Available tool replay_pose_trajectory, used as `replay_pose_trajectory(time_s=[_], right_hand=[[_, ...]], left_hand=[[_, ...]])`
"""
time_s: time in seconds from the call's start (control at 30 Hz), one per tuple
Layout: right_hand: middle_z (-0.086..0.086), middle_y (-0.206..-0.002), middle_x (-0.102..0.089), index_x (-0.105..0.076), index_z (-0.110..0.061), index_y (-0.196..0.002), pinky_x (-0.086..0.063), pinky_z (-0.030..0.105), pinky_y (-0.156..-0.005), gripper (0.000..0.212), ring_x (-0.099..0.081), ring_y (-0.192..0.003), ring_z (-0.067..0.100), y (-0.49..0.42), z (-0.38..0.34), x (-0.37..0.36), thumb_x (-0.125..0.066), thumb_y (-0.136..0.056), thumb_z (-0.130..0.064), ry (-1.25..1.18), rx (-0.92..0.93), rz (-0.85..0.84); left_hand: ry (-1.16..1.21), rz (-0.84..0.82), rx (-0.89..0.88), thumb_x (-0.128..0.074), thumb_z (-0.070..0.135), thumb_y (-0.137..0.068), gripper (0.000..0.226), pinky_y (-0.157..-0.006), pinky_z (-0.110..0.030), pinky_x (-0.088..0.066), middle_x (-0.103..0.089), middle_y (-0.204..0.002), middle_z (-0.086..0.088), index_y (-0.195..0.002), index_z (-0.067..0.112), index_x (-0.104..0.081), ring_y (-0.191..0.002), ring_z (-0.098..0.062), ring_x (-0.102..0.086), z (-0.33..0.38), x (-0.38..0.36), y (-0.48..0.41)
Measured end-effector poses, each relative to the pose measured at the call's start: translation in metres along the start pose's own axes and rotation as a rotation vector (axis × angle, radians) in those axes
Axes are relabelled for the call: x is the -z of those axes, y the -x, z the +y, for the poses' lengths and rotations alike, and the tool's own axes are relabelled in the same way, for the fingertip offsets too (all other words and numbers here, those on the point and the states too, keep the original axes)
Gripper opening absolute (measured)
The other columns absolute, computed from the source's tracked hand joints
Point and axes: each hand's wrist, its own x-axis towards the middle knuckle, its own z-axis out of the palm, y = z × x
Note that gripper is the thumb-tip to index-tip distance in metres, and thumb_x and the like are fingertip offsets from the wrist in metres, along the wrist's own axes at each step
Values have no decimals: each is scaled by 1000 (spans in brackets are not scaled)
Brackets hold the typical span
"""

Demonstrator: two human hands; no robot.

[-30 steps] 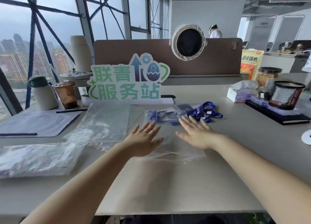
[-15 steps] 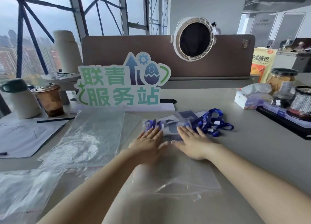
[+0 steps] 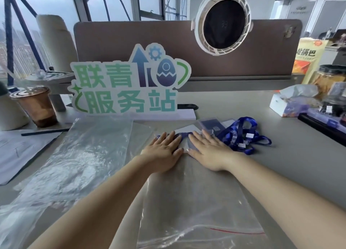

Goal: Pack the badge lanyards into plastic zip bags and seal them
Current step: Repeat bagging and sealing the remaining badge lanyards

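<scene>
A clear zip bag (image 3: 194,202) lies flat on the desk in front of me, its red-lined zip edge nearest me. At its far end, inside the plastic, a badge with a blue lanyard (image 3: 184,136) shows between my fingers. My left hand (image 3: 162,153) and my right hand (image 3: 207,151) rest palm down, side by side, fingers spread, pressing on that far end. A loose heap of blue lanyards (image 3: 243,134) with clips and badge holders (image 3: 211,124) lies just right of my right hand.
A stack of empty clear bags (image 3: 89,155) lies to the left. A green lettered sign (image 3: 127,84) stands behind. A brown drink cup (image 3: 35,106), a pen (image 3: 45,132) and papers are far left. A tissue box (image 3: 292,102) and jars stand at the right.
Both hands have slid forward along the bag, from its middle to its far end over the badge. The view has come closer to the desk.
</scene>
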Motion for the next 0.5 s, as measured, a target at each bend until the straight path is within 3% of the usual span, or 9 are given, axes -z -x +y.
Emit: replay_pose_trajectory(time_s=[0.07,0.17,0.23,0.37,0.5], right_hand=[[-10,-156,18,9,-31,-149,10,40,-117,63,22,-142,13,-1,0,-2,-11,-96,-58,-17,-7,4],[-12,-156,16,6,-31,-150,10,38,-118,60,21,-142,11,10,-1,11,-9,-97,-56,-96,27,127],[-15,-155,16,5,-30,-150,11,35,-116,59,20,-142,9,28,-6,10,-10,-97,-54,-117,63,96],[-13,-154,21,11,-32,-148,13,35,-116,61,23,-140,9,58,-15,-17,-12,-97,-56,-29,98,-67],[-20,-147,22,11,-32,-147,12,35,-117,61,22,-139,6,81,-15,8,-10,-96,-56,-89,93,46]], left_hand=[[9,-12,0,-11,50,-99,56,-119,-35,5,12,-158,7,-149,33,4,-145,-15,12,3,-1,-1],[37,128,-68,-12,48,-99,55,-119,-35,6,12,-157,9,-150,31,3,-145,-11,13,4,12,10],[56,150,-119,-13,47,-100,56,-119,-33,6,10,-157,10,-150,29,1,-144,-9,12,7,13,30],[-29,8,-137,-13,46,-100,56,-118,-33,8,11,-157,10,-150,28,4,-144,-10,14,16,-15,65],[53,124,-147,-14,46,-100,55,-118,-32,8,10,-157,11,-150,28,1,-144,-9,13,20,-4,78]])
